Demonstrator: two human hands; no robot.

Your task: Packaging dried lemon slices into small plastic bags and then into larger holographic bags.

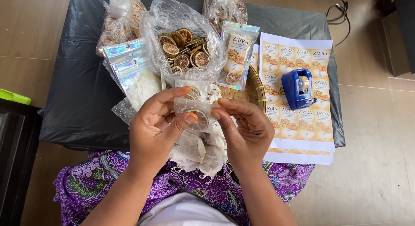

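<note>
Hands meet over the near edge of the bench (78, 100), which is draped in black plastic. The left hand (155, 126) and right hand (246, 128) each pinch one end of a small dotted clear pouch (194, 110) holding a dried citrus slice (199, 121); its long axis runs left to right. Beyond lie an open bag of dried citrus slices (183, 48), holographic pouches (125, 61), a label sheet (298, 96) and a blue tape dispenser (297, 88).

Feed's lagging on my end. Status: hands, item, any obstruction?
Left hand and right hand both pinch small dotted pouch with dried citrus slice inside. Pile of pouches beneath. Nothing in between.
</note>
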